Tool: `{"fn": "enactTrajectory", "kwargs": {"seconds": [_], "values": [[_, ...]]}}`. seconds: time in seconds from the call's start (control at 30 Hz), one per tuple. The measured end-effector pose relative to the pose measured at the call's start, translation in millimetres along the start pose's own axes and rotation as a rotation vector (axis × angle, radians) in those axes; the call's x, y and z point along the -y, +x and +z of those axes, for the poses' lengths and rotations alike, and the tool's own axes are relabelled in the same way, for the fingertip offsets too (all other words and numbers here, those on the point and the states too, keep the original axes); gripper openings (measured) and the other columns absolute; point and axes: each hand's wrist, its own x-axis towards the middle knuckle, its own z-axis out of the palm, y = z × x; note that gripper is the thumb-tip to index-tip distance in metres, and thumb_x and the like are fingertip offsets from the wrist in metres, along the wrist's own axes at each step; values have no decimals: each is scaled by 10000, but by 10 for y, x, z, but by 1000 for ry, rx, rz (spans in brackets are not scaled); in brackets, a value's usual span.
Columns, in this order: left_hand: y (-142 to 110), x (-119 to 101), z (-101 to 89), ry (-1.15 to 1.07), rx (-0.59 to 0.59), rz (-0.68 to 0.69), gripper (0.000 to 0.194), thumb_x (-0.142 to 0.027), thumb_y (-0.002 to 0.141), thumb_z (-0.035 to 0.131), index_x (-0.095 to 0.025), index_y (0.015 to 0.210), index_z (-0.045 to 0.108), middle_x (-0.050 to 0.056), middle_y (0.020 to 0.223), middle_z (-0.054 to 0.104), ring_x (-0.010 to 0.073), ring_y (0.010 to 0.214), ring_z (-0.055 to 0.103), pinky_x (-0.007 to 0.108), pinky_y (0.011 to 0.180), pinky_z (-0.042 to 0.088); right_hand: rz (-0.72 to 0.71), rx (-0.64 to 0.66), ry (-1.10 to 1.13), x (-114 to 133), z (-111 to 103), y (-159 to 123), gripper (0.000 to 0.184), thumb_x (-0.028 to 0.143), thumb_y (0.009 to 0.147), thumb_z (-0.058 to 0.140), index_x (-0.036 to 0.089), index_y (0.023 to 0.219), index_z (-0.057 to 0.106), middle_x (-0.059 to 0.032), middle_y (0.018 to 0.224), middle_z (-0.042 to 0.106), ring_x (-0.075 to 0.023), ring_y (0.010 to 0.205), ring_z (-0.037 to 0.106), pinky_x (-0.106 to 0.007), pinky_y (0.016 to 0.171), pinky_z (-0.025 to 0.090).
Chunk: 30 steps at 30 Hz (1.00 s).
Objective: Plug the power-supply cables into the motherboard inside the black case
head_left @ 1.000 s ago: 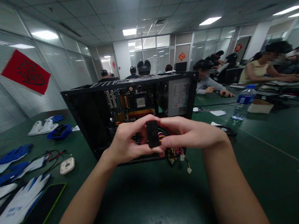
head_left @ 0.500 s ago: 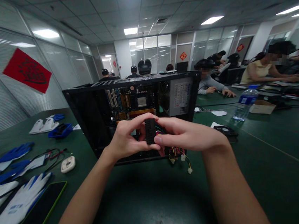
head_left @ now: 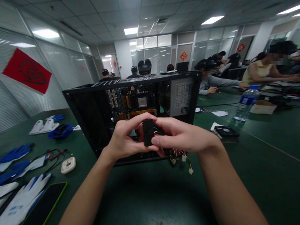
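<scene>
Between both hands I hold a black, many-pin power connector, its colored wires running back under my right hand. My left hand grips it with thumb below and index finger above. My right hand pinches its wire side, the thumb pressed near the connector's edge. Just behind stands an open computer case with a motherboard and a grey power supply inside. Loose cables with white plugs hang out below my right hand. My hands hide the lower part of the board.
On the left lie white-and-blue gloves, a phone, a small white case and thin cables. Rightward are a hard drive, a water bottle and a cardboard box. Several people sit farther back.
The connector and both hands have shifted slightly left. My right wrist has moved a little left, uncovering more of the hard drive. A person behind the case has stretched an arm out to the right.
</scene>
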Motion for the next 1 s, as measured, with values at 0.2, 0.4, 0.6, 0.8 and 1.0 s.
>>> {"fn": "enactTrajectory", "kwargs": {"seconds": [0.2,0.4,0.6,0.8,1.0], "values": [[-10,42,-19,-19,-13,14,667,-471,592,895,-197,1171,709,22,812,697,120,622,587,201,600,486,-21,-9,67,-43,26,54,210,310,918,630,125,991,564,9,749,595,-102,629,588,-202,580,494],[-21,61,-23,-72,16,-30,740,-432,607,901,-198,1269,669,13,758,691,117,587,583,203,577,486,-4,-19,85,-64,15,65,230,334,932,626,128,1013,565,13,757,597,-107,626,595,-219,590,512],[-21,143,40,-136,52,63,782,-490,631,872,-202,1313,621,0,774,680,106,593,597,189,575,505,37,15,88,-70,-9,13,341,457,980,546,128,1067,573,3,774,610,-123,671,605,-243,622,532],[-2,204,119,-223,71,76,703,-519,651,850,-215,1250,643,37,980,711,146,763,666,217,703,555,97,-30,21,-50,-4,-4,476,569,978,487,113,994,621,-20,768,616,-140,709,616,-267,674,547],[-46,254,154,-313,110,-37,762,-577,645,831,-224,1284,611,63,1039,708,188,784,697,272,712,578,56,-7,47,-59,1,15,535,643,947,482,122,941,603,-18,751,618,-134,682,622,-269,656,561]]}}
